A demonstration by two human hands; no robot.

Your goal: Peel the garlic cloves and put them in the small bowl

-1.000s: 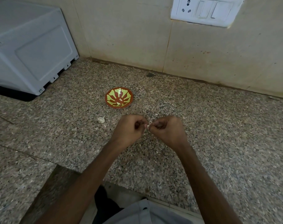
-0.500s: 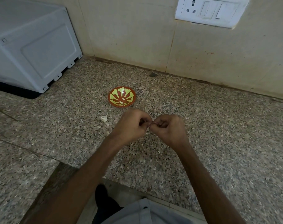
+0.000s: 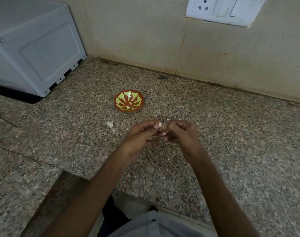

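- Centrally, a little above the middle of the view, one garlic clove (image 3: pixel 160 124) is pinched at the fingertips of the left hand (image 3: pixel 140 137). It is held in the air over the granite counter (image 3: pixel 231 134).
- The clove's long axis runs roughly from 7 to 1 o'clock. Its free end sticks up past the thumbnail toward the wall, but it is too small to tell which end is the pointed one.
- On the left hand, thumb and forefinger are pressed together on the clove, and the other fingers are loosely curled beneath.
- The right hand (image 3: pixel 181 134) is at 3 o'clock of the left, fingers curled, with its fingertips just beside the clove. I cannot tell whether they touch the clove or nip a bit of skin.
- The small bowl (image 3: pixel 128 111) stands upright on the counter at 11 o'clock from the hands, well apart from them.
- Two small pale pieces (image 3: pixel 128 105) that look like peeled cloves lie inside the bowl, toward its 6 o'clock side.
- A pale garlic scrap (image 3: pixel 109 124) lies on the counter at 9 o'clock of the hands and 7 o'clock of the bowl. Its thin stalk points to about 1 o'clock, and I cannot tell whether it is a clove or only skin.
- The count is one bowl, one clove in hand, two pieces in the bowl and one scrap on the counter.
- A white appliance (image 3: pixel 34 48) sits at 10 o'clock, and a switch plate (image 3: pixel 222 9) is on the wall at 1 o'clock.
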